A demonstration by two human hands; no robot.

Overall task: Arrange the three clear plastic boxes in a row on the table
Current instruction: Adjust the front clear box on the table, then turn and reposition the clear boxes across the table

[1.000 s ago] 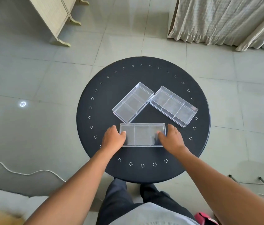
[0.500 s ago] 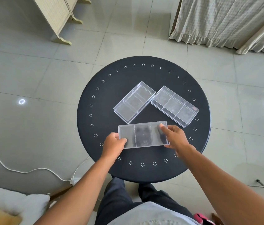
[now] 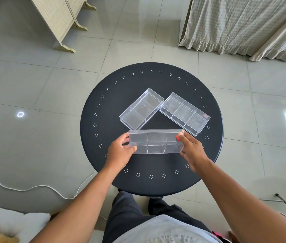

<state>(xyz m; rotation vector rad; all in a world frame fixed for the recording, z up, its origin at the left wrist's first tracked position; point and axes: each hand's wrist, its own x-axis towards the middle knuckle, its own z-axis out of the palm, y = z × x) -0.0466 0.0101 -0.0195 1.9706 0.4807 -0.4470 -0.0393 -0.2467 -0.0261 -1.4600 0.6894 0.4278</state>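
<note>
The left hand (image 3: pixel 121 152) pinches the left end of the nearest box (image 3: pixel 156 141), thumb on the near side and fingers on the far side, while the right hand (image 3: pixel 191 151) grips the right end the same way, next to a small red tab (image 3: pixel 177 138). Both hands are closed on this one box, which looks lifted and tipped so that its side wall faces the camera; whether any edge touches the table (image 3: pixel 152 183) cannot be told. Its long axis runs left to right, straight across the person's front.

Just beyond it lie the other two clear boxes, flat on the round dark table. The left box (image 3: pixel 141 108) slants up toward the right and the right box (image 3: pixel 184 113) slants down toward the right, so their far corners nearly meet and the pair forms a roof shape over the held box. Neither shares the held box's direction. By this showing the row is not yet made: the held box probably sets the line, and each slanted box would then need turning, the left one lying nearer the left hand, the right one nearer the right.
</note>
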